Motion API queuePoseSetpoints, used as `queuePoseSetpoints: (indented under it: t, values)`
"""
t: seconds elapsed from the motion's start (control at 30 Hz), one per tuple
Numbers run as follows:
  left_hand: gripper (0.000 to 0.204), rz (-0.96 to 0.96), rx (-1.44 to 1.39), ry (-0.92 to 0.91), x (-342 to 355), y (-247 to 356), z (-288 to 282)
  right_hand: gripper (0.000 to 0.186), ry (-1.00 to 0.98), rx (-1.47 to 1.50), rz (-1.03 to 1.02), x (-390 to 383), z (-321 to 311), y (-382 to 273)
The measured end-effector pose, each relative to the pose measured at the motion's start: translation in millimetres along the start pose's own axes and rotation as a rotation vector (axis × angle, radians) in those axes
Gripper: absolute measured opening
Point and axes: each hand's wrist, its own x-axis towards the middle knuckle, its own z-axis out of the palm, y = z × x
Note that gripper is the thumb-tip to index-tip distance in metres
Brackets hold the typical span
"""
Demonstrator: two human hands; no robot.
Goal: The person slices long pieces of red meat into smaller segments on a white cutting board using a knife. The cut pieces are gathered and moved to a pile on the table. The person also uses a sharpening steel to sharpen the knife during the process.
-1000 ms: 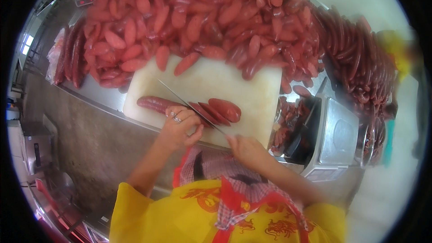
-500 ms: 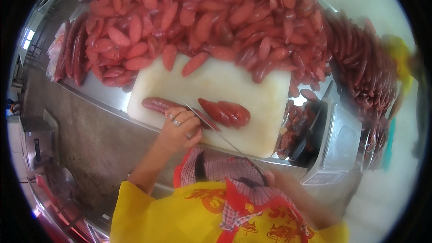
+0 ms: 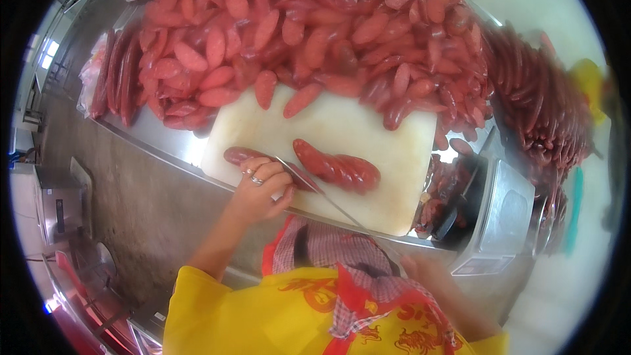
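On the white cutting board (image 3: 394, 200) lies a dark red sausage (image 3: 243, 154), set at a slant. My left hand (image 3: 264, 187), ringed on one finger, is closed over it with curled fingertips, covering its middle. Against those fingers rests the thin blade of a knife (image 3: 328, 198), running down toward the board's near edge. My right hand (image 3: 415, 268) grips the knife at its other end; the handle is mostly hidden and blurred. Right of the blade, several overlapping sausage slices (image 3: 338, 167) lie in a fanned row.
A large heap of slant-cut sausage pieces (image 3: 315, 39) spills over the board's far edge. Whole sausages (image 3: 539, 105) are piled at the right, others (image 3: 121, 79) at the left. A metal-topped scale-like device (image 3: 503, 200) stands right of the board, beside dark scraps (image 3: 444, 190).
The row of slices has grown and shifted against the blade. The knife has moved slightly along the sausage under my left hand. The whole view has shifted a little.
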Motion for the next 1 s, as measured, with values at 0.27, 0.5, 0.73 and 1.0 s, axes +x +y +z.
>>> queuePoseSetpoints:
  t: [0.27,0.5,0.73,1.0]
  values:
    - [0.026,-0.024,-0.075,0.010,1.9,-2.8,2.1,0.041,0.067,0.096,-0.181,77.2,23.7,-42.6]
    - [0.028,0.031,-0.013,-0.001,0.6,-8.4,-4.3,0.045,0.038,0.113,-0.192,118.9,20.1,-79.1]
    - [0.029,-0.012,-0.024,-0.018,-3.2,-12.5,-8.3,0.043,-0.134,0.018,0.147,6.0,-5.4,-26.5]
    - [0.029,-0.026,-0.048,0.004,-7.2,-10.4,-6.0,0.033,0.054,-0.066,-0.276,109.7,43.7,-76.4]
